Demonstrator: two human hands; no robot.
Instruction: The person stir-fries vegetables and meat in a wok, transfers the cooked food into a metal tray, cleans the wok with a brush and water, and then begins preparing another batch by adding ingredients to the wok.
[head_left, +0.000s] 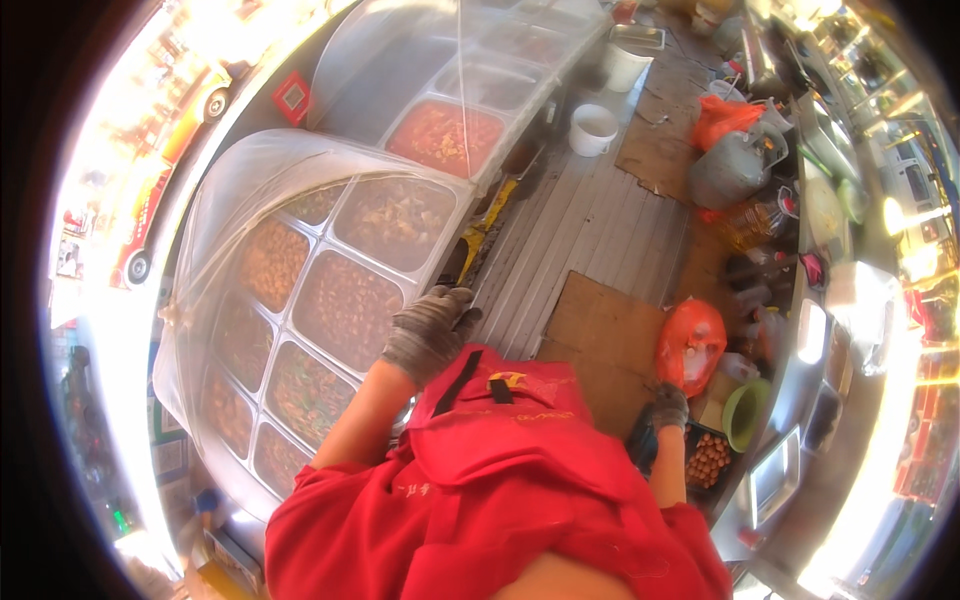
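My left hand (429, 334), in a grey striped work glove, is at the inner edge of a food counter. Its thumb stands apart from the fingers, and I see nothing held in it. Beside it are metal food trays (349, 309) of cooked dishes, under a clear plastic cover (247, 161). My right hand (669, 407), also gloved, hangs low on the other side, by the lower end of an orange plastic bag (691, 341). Whether it grips the bag is unclear. Below that hand sits a dark crate of eggs (707, 459), with a green basin (745, 416) alongside.
Cardboard sheets (600, 337) lie on the ribbed metal floor (577, 225). Further along stand a white bucket (592, 131) and a grey gas cylinder (731, 169). A worktop with a metal tray (775, 476) runs along the right. A red-framed printed code (292, 97) stands beyond the trays.
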